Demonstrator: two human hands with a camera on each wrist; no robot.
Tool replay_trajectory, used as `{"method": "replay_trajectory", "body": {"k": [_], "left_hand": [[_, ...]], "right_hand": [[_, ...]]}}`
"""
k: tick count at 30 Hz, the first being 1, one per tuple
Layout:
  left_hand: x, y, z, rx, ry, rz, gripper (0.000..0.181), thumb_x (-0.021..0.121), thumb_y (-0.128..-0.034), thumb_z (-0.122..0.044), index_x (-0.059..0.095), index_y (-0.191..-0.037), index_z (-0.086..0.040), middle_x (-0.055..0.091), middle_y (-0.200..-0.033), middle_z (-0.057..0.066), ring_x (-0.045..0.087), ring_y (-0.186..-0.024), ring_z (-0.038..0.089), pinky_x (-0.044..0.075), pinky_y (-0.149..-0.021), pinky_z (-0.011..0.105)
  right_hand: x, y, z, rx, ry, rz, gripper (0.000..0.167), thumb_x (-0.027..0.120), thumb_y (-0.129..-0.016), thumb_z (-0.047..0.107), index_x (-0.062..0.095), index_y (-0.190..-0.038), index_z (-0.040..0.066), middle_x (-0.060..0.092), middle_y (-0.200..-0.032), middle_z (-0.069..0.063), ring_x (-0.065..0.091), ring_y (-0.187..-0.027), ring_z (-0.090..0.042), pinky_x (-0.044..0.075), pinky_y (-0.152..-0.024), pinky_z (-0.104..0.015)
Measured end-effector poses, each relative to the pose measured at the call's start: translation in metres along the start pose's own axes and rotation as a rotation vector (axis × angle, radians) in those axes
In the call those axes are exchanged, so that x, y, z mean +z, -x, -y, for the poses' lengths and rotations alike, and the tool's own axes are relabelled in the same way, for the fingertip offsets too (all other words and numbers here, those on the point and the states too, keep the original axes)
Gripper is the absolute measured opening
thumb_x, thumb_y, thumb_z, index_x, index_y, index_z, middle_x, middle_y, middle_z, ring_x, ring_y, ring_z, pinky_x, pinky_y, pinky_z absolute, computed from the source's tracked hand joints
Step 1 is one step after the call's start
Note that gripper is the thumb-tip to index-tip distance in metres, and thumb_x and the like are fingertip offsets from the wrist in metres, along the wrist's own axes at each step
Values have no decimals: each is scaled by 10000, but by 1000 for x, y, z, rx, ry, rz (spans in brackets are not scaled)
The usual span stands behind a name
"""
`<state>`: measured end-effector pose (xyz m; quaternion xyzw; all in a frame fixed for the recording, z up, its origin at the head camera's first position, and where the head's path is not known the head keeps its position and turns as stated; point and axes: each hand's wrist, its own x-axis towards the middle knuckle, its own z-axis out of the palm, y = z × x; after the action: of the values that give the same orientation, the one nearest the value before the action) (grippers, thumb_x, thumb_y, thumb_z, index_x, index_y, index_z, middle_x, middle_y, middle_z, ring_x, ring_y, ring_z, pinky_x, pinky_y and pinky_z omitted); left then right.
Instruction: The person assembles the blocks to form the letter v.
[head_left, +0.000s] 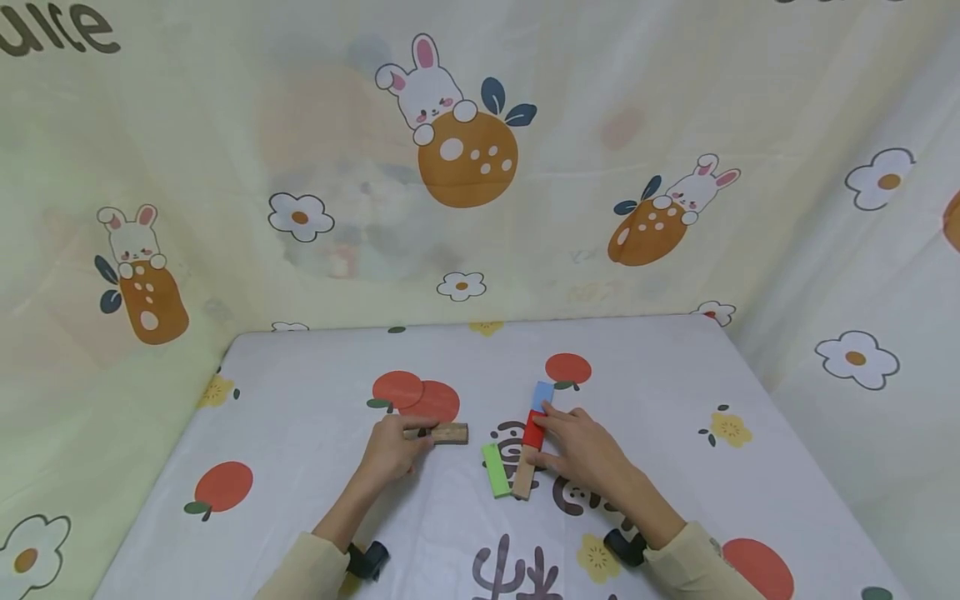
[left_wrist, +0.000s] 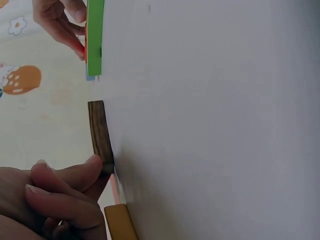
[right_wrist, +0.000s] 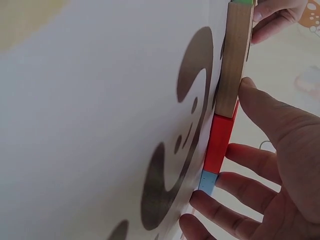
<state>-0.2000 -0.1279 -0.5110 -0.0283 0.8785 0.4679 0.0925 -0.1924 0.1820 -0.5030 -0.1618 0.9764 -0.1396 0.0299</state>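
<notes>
My left hand (head_left: 393, 446) pinches one end of a dark brown wooden block (head_left: 452, 433), which lies sideways on the table. In the left wrist view a yellow-orange block (left_wrist: 120, 222) shows close beside that hand. My right hand (head_left: 588, 450) rests along a line of blocks with its fingers spread. Its thumb touches a pale wooden block (right_wrist: 234, 60), and fingertips touch the red block (right_wrist: 220, 142) and the blue block (right_wrist: 208, 181). The three blocks lie end to end. A light green block (head_left: 496, 471) lies just left of the pale one, at a slight slant.
A white cloth (head_left: 300, 517) printed with fruit, flowers and dark lettering covers the table. Patterned curtains (head_left: 300, 150) hang behind and at both sides. A black wrist camera (head_left: 367, 561) sits on the left wrist and another black camera (head_left: 626, 547) on the right.
</notes>
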Motion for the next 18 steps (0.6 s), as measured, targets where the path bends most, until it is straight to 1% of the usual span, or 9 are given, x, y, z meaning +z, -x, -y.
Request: {"method": "replay_trajectory", "body": {"k": [5, 8, 13, 18], "left_hand": [[0, -1, 0, 4, -14, 6, 334, 728, -978, -64, 780, -1294, -160, 734, -1289, 170, 470, -390, 120, 435, -483, 215], [0, -2, 1, 24, -17, 6, 331, 710, -987, -45, 781, -1291, -152, 752, -1279, 155, 463, -386, 117, 424, -475, 213], [0, -6, 2, 68, -30, -23, 292, 661, -1003, -17, 825, -1200, -157, 778, -1284, 101, 442, -370, 104, 380, -453, 190], [0, -9, 2, 85, -38, -40, 276, 669, -999, -21, 845, -1149, -171, 789, -1257, 107, 414, -376, 107, 338, -452, 184]], "right_hand": [[1, 0, -1, 2, -4, 3, 717, 811, -889, 536, 657, -1452, 119, 554, -1600, -135, 633, -1241, -345, 618, -954, -462], [1, 1, -1, 0, -8, 0, 715, 811, -889, 536, 660, -1450, 120, 557, -1597, -137, 634, -1239, -347, 617, -956, -464], [2, 1, -1, -4, -6, -2, 715, 811, -890, 533, 659, -1449, 113, 558, -1594, -144, 638, -1234, -353, 618, -954, -465], [0, 2, 0, -10, -8, -5, 705, 821, -889, 510, 663, -1442, 102, 565, -1586, -153, 638, -1239, -367, 620, -954, -478]]}}
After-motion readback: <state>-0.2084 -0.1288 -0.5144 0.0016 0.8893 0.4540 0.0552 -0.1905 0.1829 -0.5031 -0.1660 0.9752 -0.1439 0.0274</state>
